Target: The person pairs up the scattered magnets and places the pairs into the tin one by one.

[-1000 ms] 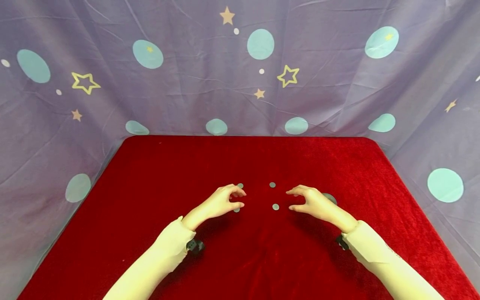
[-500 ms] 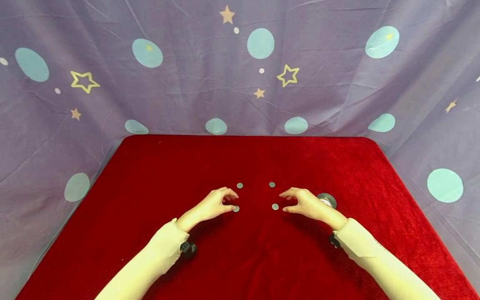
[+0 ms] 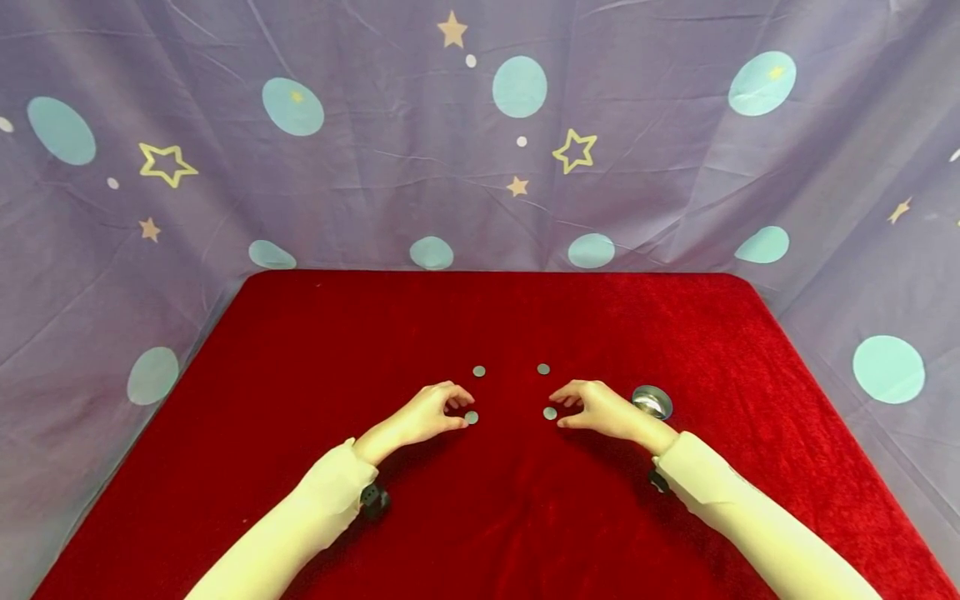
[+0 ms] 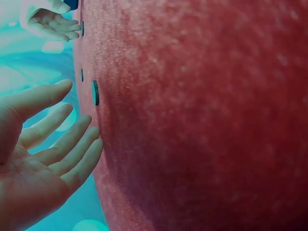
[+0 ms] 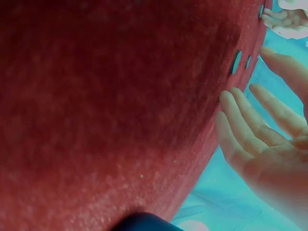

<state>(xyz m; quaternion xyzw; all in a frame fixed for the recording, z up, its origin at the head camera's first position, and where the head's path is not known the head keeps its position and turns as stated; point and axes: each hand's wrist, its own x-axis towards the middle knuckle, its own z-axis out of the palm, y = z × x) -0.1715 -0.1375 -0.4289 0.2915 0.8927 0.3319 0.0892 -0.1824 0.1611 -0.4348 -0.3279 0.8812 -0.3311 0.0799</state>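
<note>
Several small flat grey discs, coin-like, lie on the red cloth. My left hand (image 3: 427, 413) hovers at the near left disc (image 3: 472, 417), thumb tip beside it, with the far left disc (image 3: 479, 371) just beyond its fingers. Across from it, my right hand (image 3: 602, 410) has thumb and fingers spread around the near right disc (image 3: 550, 413). The far right disc (image 3: 543, 369) lies beyond that hand. Both wrist views show loosely extended fingers holding nothing; a disc (image 4: 95, 93) stands clear of the left fingertips, another disc (image 5: 236, 62) clear of the right ones.
A shiny metal bowl (image 3: 652, 403) sits just behind and right of my right wrist. The red velvet cloth (image 3: 495, 508) covers the table, whose far edge meets a purple curtain (image 3: 390, 150) with stars and dots. A dark rounded edge (image 5: 144, 224) shows low in the right wrist view.
My left hand has drawn back left, uncovering both left discs. My right hand has moved left to the near right disc, and the bowl has come into fuller view behind it.
</note>
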